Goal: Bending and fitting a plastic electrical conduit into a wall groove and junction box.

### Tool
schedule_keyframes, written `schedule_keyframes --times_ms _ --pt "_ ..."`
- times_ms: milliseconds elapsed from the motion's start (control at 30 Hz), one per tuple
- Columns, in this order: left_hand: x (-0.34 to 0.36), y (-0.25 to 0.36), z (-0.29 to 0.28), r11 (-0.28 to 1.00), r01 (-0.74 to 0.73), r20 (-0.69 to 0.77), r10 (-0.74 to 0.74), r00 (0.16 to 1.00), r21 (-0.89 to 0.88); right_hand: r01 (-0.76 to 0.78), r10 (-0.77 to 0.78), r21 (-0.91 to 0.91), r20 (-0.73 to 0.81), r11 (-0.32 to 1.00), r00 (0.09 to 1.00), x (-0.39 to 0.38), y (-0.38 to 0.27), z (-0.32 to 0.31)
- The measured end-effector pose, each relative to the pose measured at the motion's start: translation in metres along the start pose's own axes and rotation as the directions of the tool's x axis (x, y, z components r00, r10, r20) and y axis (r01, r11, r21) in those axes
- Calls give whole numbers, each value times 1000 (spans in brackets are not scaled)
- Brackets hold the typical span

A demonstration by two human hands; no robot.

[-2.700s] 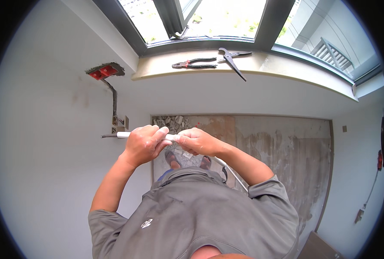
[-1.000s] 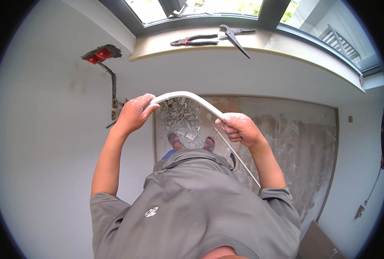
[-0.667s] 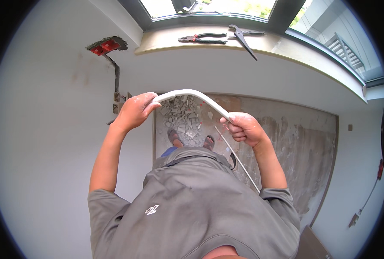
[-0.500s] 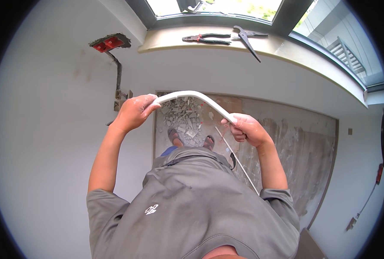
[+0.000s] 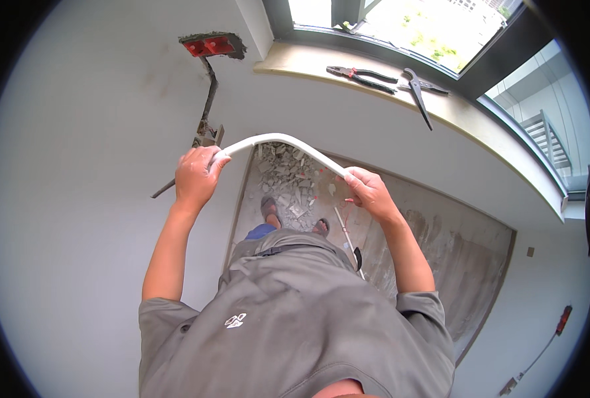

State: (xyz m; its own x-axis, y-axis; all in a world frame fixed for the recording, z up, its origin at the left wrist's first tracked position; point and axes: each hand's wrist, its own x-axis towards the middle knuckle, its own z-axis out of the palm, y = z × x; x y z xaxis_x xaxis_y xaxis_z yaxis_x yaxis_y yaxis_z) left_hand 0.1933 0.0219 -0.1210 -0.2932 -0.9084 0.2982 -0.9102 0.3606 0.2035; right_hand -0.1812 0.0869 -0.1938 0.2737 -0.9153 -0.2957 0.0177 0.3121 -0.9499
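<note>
The white wall [image 5: 83, 199], smooth and matte with a few brown smudges, stands turned in view compared with the earlier frames. The floor [image 5: 441, 245], bounded by straight edges, is mottled brown and grey. My shirt [image 5: 301, 325] is soft grey cloth, loosely creased. The sill [image 5: 295, 62], a pale, smooth slab, now slopes more steeply down to the right. The white pipe [image 5: 274, 137], earliest seen with my hands close together on it, now spans them well apart as a rounded arch, high in front of my waist; its surface is smooth. Behind and below it lies rubble [image 5: 283, 169], grey and angular. My left hand [image 5: 197, 178], dusted white, is closed around the pipe's left part, thumb along it. My right hand [image 5: 372, 192] grips its right end, thumb on top, fingers curled beneath. On the sill rest pliers [image 5: 368, 74] with black handles and, beside them, a dark hook-headed tool [image 5: 419, 96]. A slim dark rod [image 5: 164, 188], below my left hand, shows more length than a moment ago.
</note>
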Motion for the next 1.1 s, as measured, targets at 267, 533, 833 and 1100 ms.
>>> schedule_keyframes --times_ms 267,533,833,1100 --pt "-16 33 5 525 350 212 -306 928 -776 -219 -32 605 376 765 926 70 20 67" --pt "14 -13 76 -280 443 483 -92 871 -852 156 -106 -193 245 969 964 129 8 146" --pt "11 -126 103 52 670 648 -207 733 -741 389 -385 76 -68 918 920 223 -159 156" --pt "-6 -247 148 -239 705 724 9 689 -668 326 -327 -34 -152 945 932 286 -156 177"
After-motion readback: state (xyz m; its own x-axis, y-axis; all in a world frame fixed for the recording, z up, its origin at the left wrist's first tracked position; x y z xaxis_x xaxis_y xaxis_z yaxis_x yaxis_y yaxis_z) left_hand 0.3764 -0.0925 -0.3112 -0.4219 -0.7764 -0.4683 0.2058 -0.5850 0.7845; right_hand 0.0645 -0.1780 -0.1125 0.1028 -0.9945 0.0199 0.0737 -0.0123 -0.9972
